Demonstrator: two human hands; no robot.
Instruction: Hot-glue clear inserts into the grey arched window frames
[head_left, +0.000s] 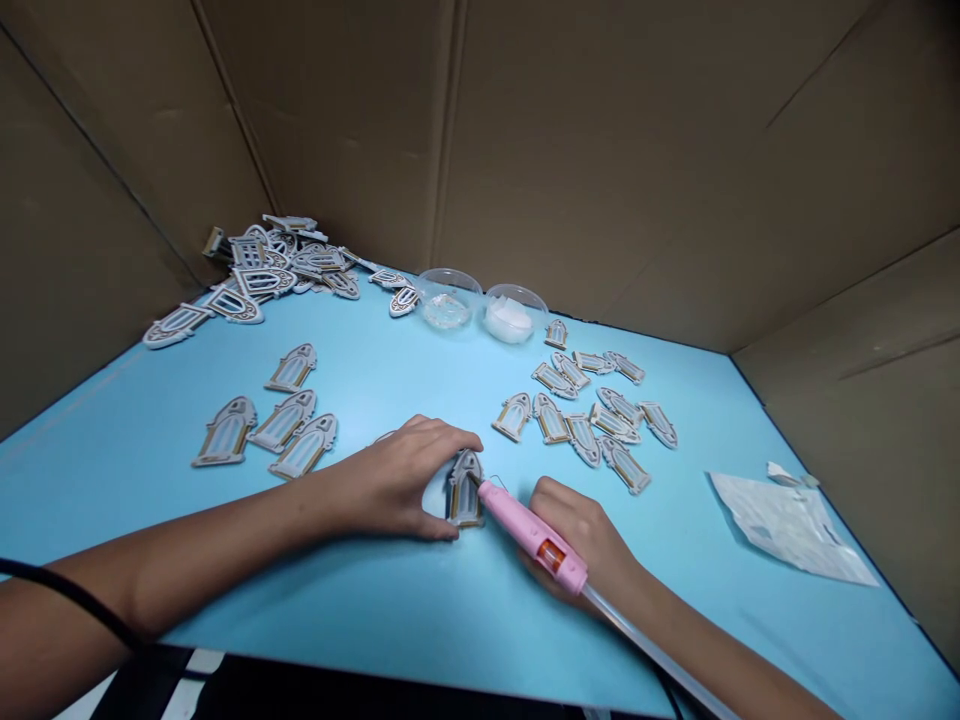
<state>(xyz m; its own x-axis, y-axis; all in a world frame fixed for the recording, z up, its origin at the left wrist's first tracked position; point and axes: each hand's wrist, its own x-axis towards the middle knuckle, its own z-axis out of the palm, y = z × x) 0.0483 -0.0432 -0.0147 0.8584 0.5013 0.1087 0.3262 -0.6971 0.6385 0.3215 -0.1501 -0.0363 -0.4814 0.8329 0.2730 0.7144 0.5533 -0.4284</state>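
My left hand (409, 480) grips a small arched window-shaped piece (465, 490) between thumb and fingers, holding it near the table's front middle. The piece is white and grey with gold trim. In my right hand (577, 530) is a pink hot glue gun (529, 530), with a translucent glue stick (645, 645) trailing from its rear. The gun's metal tip meets the upper part of the piece or hovers just over it; I cannot tell which. Left of my left hand lie several similar arched pieces (304, 447).
A heap of arched pieces (262, 265) stands at the back left. Two clear tubs (448, 300) with white contents sit at the back. More arched pieces (589, 440) are spread on the right, near a white plastic bag (787, 525). Cardboard walls (600, 150) enclose the blue table (375, 600).
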